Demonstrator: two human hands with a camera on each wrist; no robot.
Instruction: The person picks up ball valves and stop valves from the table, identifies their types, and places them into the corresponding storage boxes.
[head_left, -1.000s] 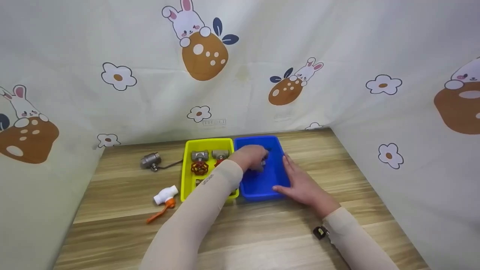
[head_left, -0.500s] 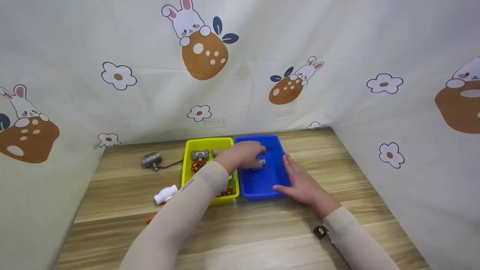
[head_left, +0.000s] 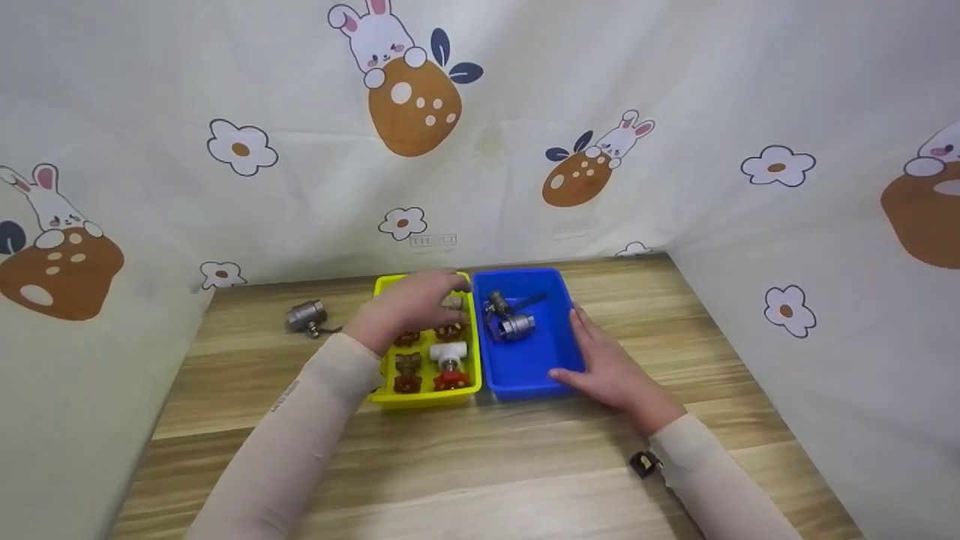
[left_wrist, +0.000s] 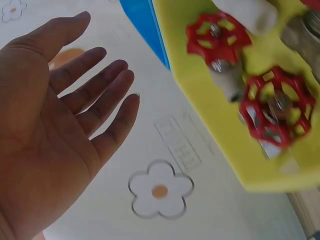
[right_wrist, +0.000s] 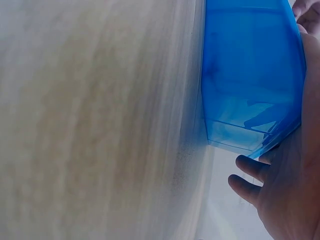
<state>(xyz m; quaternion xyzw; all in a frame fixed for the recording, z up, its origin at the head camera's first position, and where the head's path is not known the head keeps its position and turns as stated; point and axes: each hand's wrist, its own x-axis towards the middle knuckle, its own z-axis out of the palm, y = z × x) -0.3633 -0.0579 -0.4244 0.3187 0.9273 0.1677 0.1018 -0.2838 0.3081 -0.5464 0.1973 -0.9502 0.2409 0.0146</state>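
Note:
My left hand (head_left: pixel 420 304) hovers over the back of the yellow bin (head_left: pixel 431 400), fingers spread and holding nothing. The left wrist view shows its bare palm (left_wrist: pixel 50 125) beside that bin. Inside the bin are several valves, among them a white tee-shaped valve with a red handwheel (head_left: pixel 450 375) and a brass valve (head_left: pixel 407 365); the hand covers part of the back ones. In the blue bin (head_left: pixel 532 367) lie two metal ball valves, the nearer one (head_left: pixel 516 326) in front of the other (head_left: pixel 496 303). My right hand (head_left: pixel 611 371) rests straight fingers along the blue bin's right wall, thumb over its rim.
Another metal ball valve (head_left: pixel 306 317) lies on the wooden table (head_left: pixel 525 465) left of the yellow bin. The two bins stand side by side. A patterned cloth (head_left: pixel 495 150) rises behind the table and along both sides.
My left hand has let go of a metal ball valve in the blue bin and moved left over the yellow bin. My sleeve now hides the white ball valve on the table. The right hand stays put.

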